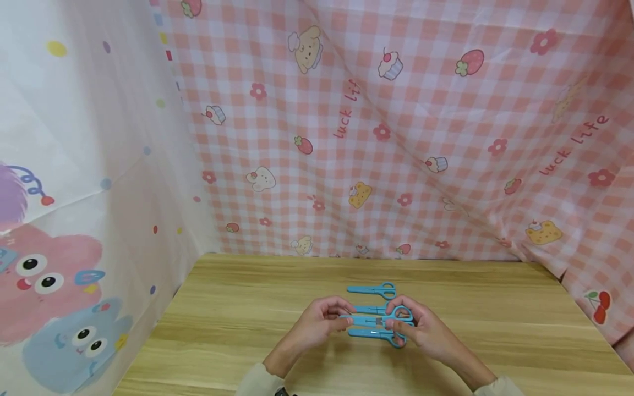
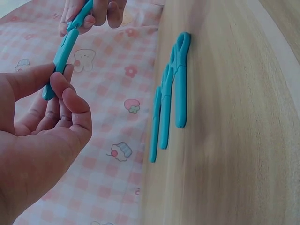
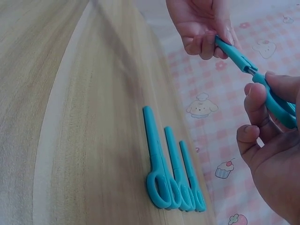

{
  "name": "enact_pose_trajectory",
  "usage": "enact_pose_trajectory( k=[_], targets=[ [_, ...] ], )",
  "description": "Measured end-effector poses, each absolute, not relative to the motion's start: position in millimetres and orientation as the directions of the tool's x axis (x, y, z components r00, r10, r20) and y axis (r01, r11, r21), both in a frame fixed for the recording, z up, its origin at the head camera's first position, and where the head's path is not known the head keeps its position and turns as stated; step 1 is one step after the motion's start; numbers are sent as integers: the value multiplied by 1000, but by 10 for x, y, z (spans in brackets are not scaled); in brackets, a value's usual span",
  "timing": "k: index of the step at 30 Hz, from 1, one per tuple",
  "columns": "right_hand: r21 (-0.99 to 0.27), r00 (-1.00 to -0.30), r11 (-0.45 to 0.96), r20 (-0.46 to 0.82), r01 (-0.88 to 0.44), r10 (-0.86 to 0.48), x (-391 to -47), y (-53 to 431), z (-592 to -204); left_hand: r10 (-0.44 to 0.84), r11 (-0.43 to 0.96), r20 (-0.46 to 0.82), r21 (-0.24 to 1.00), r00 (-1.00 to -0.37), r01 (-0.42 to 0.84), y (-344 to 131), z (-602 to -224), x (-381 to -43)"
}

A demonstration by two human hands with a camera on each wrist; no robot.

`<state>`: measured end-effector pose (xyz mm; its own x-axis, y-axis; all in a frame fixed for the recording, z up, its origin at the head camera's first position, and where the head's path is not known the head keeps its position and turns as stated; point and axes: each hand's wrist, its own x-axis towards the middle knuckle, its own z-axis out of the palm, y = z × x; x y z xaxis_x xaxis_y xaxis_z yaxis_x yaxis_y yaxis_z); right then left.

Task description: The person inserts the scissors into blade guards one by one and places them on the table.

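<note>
Above the table, a pair of turquoise scissors [image 3: 275,104] is held between both hands. My left hand [image 1: 317,324] pinches the far end of the turquoise blade cover [image 2: 63,55] with thumb and fingers. The scissors' handle loops are gripped by my right hand [image 1: 421,330], partly hidden behind its fingers. A short bit of metal blade [image 3: 252,71] shows between cover and handles. Three more turquoise scissors, all in covers, lie side by side on the table: a far pair [image 1: 371,289], a middle pair [image 1: 367,309] partly hidden by the hands, and a near pair [image 1: 366,333].
The wood-grain table [image 1: 223,330] reaches back to a pink checked cloth [image 1: 297,209] hanging behind it. At the left hangs a white cloth [image 1: 134,220] printed with cartoon figures. The three lying scissors sit close under the hands.
</note>
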<state>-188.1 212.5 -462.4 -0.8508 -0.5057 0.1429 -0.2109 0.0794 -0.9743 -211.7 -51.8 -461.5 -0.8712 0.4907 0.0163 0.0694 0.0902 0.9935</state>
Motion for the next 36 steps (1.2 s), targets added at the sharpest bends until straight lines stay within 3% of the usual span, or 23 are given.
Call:
enact_pose_trajectory(
  k=[36],
  targets=[
    [-959, -846, 99, 183, -266, -500, -1880, 2101, -4640, 496, 82, 21, 994, -868, 71, -507, -4611, -2122]
  ],
)
